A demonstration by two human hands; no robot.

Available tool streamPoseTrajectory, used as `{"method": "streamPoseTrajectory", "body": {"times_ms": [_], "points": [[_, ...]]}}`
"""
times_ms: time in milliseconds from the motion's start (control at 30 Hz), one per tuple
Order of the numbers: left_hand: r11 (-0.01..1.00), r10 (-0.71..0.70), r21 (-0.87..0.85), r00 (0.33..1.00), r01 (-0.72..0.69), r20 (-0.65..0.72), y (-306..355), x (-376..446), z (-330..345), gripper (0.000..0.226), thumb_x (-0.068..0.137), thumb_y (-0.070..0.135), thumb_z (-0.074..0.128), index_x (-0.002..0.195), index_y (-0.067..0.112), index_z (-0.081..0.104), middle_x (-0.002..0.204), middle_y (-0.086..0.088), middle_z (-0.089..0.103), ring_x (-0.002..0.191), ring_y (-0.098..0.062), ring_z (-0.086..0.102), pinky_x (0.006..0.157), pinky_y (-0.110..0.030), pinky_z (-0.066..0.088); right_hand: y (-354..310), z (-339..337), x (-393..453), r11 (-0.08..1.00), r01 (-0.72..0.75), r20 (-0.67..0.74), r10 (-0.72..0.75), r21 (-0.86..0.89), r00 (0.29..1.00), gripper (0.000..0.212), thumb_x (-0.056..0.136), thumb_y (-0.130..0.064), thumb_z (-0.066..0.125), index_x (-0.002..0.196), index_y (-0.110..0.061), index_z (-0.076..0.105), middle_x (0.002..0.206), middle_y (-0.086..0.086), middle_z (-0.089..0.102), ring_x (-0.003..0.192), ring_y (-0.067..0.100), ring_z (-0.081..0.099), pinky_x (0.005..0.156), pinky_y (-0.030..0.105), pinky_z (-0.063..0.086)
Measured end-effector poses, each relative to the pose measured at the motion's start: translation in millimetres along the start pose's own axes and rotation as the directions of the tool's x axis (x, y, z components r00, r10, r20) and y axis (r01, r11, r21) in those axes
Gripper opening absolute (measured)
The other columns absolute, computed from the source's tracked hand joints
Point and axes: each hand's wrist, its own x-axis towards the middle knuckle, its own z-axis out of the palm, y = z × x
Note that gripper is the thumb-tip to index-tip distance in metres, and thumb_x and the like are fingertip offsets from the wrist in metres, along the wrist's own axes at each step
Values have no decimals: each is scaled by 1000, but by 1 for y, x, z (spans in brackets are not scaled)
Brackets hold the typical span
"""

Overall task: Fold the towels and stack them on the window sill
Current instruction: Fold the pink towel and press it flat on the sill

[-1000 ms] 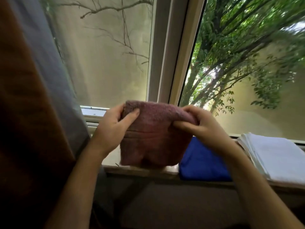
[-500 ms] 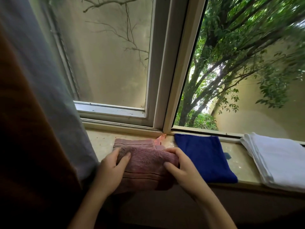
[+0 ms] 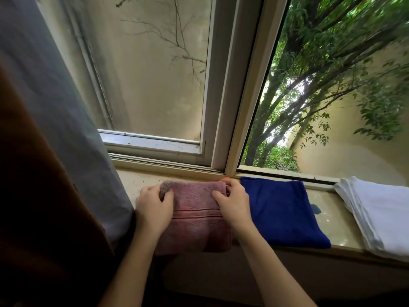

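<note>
A folded dusty-pink towel [image 3: 195, 220] lies flat on the pale window sill [image 3: 332, 220], its front edge hanging slightly over the sill's lip. My left hand [image 3: 153, 209] grips its left side, fingers curled over the back left corner. My right hand [image 3: 232, 204] holds its right side, thumb on top and fingers at the back right corner. Right beside it lies a folded dark blue towel [image 3: 281, 213]. A folded white towel [image 3: 380, 216] rests at the far right of the sill.
A grey curtain [image 3: 59, 120] with a dark brown drape [image 3: 33, 207] hangs at the left, touching the sill's end. The window frame's upright [image 3: 239, 91] meets the sill just behind the pink towel. Trees show beyond the glass.
Both hands brought the pink towel down from mid-air onto the sill, then pushed it back toward the window frame. It now lies flat beside the blue towel.
</note>
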Motion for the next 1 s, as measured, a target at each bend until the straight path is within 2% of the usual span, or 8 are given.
{"method": "streamPoseTrajectory", "body": {"times_ms": [100, 167, 300, 433, 500, 600, 733, 1000], "points": [[994, 104, 26, 994, -103, -17, 0, -9, 3, 19, 89, 18, 57, 74, 7, 54, 79, -7, 58, 77, -27, 52, 67, -33, 35, 9, 4, -10, 990, 88, -50, -93, -106, 994, 29, 84, -20, 63, 113, -25, 59, 105, -3, 64, 103, 16, 57, 92, 40, 50], [990, 143, 3, 988, -143, -48, 1, -17, 1, 18, 88, 17, 59, 72, 10, 55, 67, 0, 55, 67, -21, 51, 61, -30, 34, 13, 4, -14, 989, 131, -65, -135, -62, 989, 30, 85, -20, 63, 115, -26, 58, 106, -4, 63, 103, 13, 57, 92, 35, 50], [982, 189, 20, 979, -188, -74, -1, -17, 3, 29, 86, 14, 63, 63, 15, 46, 57, 9, 43, 60, -18, 44, 56, -29, 29, 15, 4, -12, 996, 82, -50, -84, -32, 995, 32, 84, -18, 64, 114, -25, 57, 107, -4, 63, 103, 13, 58, 93, 37, 50], [996, 88, -11, 995, -89, -42, -15, -10, 7, 16, 86, 18, 63, 90, 6, 72, 102, -10, 64, 98, -28, 58, 88, -38, 46, 11, 3, -10, 976, -61, 24, 68, -210, 997, 28, 81, -37, 65, 104, -22, 57, 99, -3, 64, 97, 18, 57, 75, 32, 43], [999, 43, -5, 999, -43, 1, -19, -6, 7, 18, 85, 22, 62, 71, 12, 67, 103, -16, 62, 98, -33, 57, 88, -42, 46, 9, 4, -9, 953, -82, 32, 95, -293, 995, 32, 81, -42, 64, 103, -21, 56, 100, -2, 64, 96, 21, 57, 72, 32, 41], [1000, 28, 12, 997, -29, 70, -16, 3, 3, 37, 85, 23, 61, 52, 21, 43, 83, -14, 58, 81, -32, 56, 70, -36, 42, 6, 10, -6, 923, -33, 6, 38, -383, 999, 34, 82, -36, 62, 110, -20, 55, 107, 2, 62, 106, 26, 55, 83, 34, 46], [999, 44, -18, 995, -42, 94, -12, 4, 0, 37, 87, 20, 59, 54, 20, 43, 75, -3, 49, 73, -22, 49, 66, -30, 31, 1, 15, -1, 877, 54, -3, -63, -477, 998, 39, 82, -32, 58, 119, -20, 54, 120, 4, 58, 111, 24, 53, 96, 41, 45], [996, 61, -74, 995, -55, 81, -11, 1, -1, 42, 87, 18, 60, 52, 27, 40, 78, -1, 49, 76, -20, 49, 69, -29, 32, -18, 11, 7, 945, -27, 115, 67, -325, 991, 30, 83, -15, 58, 113, -14, 63, 110, 5, 67, 105, 25, 61, 90, 32, 49]]}}
